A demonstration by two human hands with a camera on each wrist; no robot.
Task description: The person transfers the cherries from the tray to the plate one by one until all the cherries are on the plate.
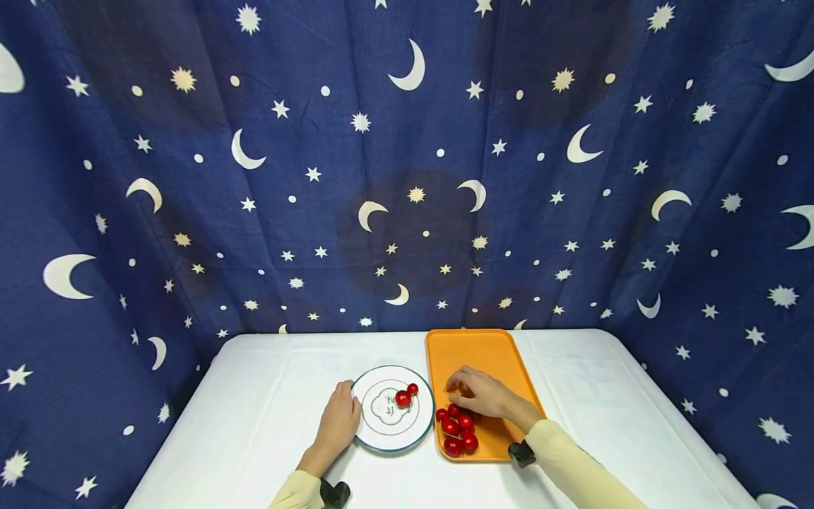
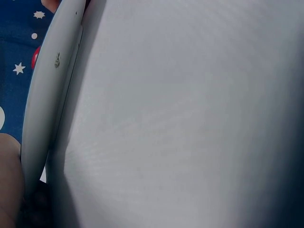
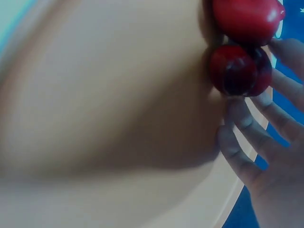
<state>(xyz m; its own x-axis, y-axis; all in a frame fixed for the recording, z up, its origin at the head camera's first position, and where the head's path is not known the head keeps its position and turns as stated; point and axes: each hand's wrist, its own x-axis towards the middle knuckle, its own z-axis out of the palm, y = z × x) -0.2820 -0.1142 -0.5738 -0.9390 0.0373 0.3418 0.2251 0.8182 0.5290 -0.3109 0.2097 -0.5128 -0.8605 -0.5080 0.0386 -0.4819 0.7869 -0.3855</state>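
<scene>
My left hand [image 1: 337,422] holds the left rim of a round white plate [image 1: 372,440], thumb at the edge. The left wrist view shows the plate [image 2: 52,80] edge-on; where the fingertips end there is hidden. On the plate lie two red cherries [image 1: 403,399] with stems. Over an orange tray [image 1: 502,442], my right hand [image 1: 486,396] reaches toward several red cherries [image 1: 466,422] in the tray's near left part. In the right wrist view its fingers [image 3: 266,142] are spread, with some tips close to or touching dark red cherries [image 3: 232,71].
A white cloth covers the table [image 1: 267,403]. The tray stands just right of the plate, its far end near the table's back edge. Behind hangs a blue curtain [image 1: 305,233] with moons and stars.
</scene>
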